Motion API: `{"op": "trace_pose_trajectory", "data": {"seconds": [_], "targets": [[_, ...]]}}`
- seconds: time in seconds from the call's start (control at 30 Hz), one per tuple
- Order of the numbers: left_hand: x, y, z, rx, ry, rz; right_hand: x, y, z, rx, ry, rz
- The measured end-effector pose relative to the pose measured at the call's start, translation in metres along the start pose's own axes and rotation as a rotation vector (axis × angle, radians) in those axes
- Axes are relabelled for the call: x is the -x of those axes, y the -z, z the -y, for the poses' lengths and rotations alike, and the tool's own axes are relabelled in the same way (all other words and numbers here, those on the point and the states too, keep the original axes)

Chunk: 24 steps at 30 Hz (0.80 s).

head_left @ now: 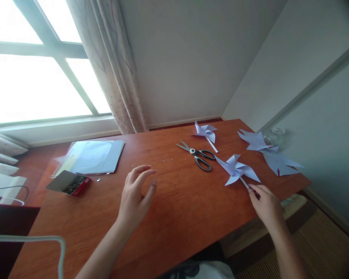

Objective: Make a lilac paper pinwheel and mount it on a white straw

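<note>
Between the thumb and fingers of my right hand (265,203) is the white stick of a paper pinwheel (235,169), whose folded blades spread out to the left. My left hand (138,192) hovers over the table's middle with fingers curved and apart, holding nothing. Just left of the held pinwheel lie scissors (195,152) with black handles, their blades parted. A second paper pinwheel (206,131) on a white stick rests behind them. To the right are cut paper squares (254,140) with slits from their corners, and another slit sheet (280,161) in front.
A stack of paper (94,157) under a clear sleeve lies at the table's back left. In front of it sits an open red box (77,186) with small shiny bits beside it. Paper scraps dot the wooden table (174,209). A pale cable or tube (59,242) crosses the lower left.
</note>
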<state>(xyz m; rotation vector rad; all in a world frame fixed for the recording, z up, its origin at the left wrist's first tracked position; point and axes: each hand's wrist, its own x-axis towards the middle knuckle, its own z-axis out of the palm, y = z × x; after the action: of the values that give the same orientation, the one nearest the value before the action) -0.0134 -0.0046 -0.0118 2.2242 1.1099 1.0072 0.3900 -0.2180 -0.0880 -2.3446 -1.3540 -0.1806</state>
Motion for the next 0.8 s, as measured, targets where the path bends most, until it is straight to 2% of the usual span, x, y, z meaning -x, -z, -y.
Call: {"op": "trace_pose_trajectory", "data": {"seconds": [0.63,0.8], "targets": [[0.0019,-0.0025,-0.0009,0.001,0.010,0.027,0.0030,-0.0019,-0.0032,0.090,0.016,-0.118],[0.0009,-0.0022,-0.0013,-0.001,0.010,0.041,0.0044,0.0010,-0.0014,0.075,-0.001,-0.105]]}}
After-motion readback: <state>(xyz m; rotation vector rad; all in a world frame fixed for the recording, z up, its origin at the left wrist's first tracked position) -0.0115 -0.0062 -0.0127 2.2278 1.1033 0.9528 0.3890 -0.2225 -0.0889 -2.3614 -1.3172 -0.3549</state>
